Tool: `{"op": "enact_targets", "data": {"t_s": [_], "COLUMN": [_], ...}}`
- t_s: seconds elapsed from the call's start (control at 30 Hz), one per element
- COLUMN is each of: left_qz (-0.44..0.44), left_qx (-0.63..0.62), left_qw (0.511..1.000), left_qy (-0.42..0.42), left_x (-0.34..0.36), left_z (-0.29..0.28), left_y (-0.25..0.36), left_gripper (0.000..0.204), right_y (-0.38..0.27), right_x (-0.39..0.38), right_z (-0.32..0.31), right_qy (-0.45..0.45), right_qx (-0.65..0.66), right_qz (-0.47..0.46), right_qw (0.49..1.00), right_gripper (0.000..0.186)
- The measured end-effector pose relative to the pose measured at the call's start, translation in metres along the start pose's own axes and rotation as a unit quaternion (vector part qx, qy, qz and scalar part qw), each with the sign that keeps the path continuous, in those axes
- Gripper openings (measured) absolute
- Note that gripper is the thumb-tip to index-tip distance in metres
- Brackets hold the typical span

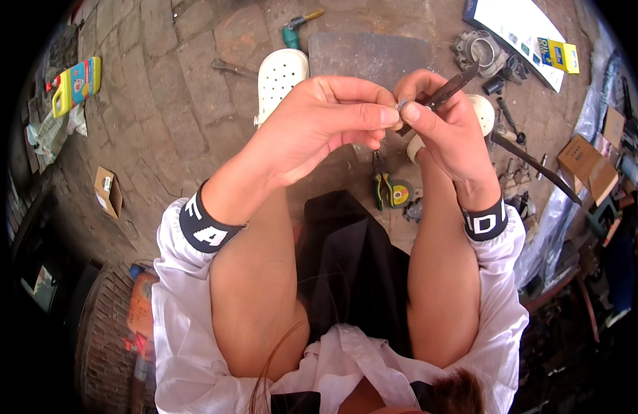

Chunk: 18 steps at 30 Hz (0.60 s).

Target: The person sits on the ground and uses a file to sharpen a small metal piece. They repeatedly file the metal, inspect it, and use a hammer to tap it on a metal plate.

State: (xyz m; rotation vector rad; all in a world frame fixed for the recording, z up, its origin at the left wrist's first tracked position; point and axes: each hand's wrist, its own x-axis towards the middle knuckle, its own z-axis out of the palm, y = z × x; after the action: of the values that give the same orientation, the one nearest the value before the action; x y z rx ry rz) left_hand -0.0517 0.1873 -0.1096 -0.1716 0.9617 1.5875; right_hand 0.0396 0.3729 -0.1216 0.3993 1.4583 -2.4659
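Observation:
Both hands meet above my knees, in front of the dark metal plate (367,52) on the ground. My left hand (315,124) is closed in a pinch, thumb and forefinger pressed together at a small grey-blue piece (402,105). The fingers hide most of that piece. My right hand (446,127) touches the same spot with its thumb. Its fingers are wrapped round a narrow, dark, worn tool like a knife (454,87), slanting up to the right with a pointed far end. The tool's lower end is partly covered by the right thumb.
Green-and-yellow pliers (381,190) lie between my feet beside a yellow round thing (401,193). A metal housing (480,50), a yellow box (559,55) and a long dark bar (536,165) lie to the right. At left are a yellow jug (77,84) and a cardboard piece (108,192).

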Motion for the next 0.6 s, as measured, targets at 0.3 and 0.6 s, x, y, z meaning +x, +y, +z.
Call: {"op": "enact_targets", "data": {"t_s": [0.3, 0.6], "left_qz": [0.029, -0.012], "left_qx": [0.071, -0.001], "left_qw": [0.997, 1.000], "left_qy": [0.024, -0.021], "left_x": [-0.0025, -0.0043], "left_z": [0.0049, -0.0006], "left_y": [0.0093, 0.0069], "left_gripper": [0.019, 0.017], "right_y": [-0.0069, -0.0046], "right_x": [-0.0033, -0.0024], "right_z": [-0.0032, -0.0031], "right_qy": [0.006, -0.025], "right_qx": [-0.034, -0.099], "right_qz": [0.016, -0.049], "right_qw": [0.999, 0.994], "right_gripper": [0.015, 0.012]}}
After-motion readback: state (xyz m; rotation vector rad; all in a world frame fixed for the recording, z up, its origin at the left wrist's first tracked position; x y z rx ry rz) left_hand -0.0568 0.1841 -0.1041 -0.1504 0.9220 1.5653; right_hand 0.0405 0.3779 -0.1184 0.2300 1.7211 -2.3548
